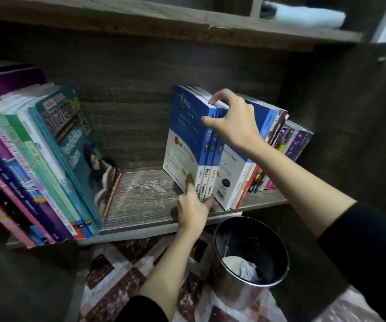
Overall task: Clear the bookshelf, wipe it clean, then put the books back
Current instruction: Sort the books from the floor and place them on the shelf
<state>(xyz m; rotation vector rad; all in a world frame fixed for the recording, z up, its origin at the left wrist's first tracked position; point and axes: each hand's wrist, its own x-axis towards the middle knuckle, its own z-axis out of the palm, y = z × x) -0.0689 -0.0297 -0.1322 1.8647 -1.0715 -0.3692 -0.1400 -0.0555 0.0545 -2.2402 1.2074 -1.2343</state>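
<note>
On the dusty bookshelf (141, 196), a leaning row of books (48, 170) stands left, well apart from three blue fokus books (199, 140); the right hand (233, 126) curls its grip over their top edges, the left hand (193, 208) pinches their lower spines

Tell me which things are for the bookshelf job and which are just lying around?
For the job: blue Fokus books, held by the right hand and left hand; shelf; leaning books on the left.
Just lying about: metal bin; patterned mat.
</note>
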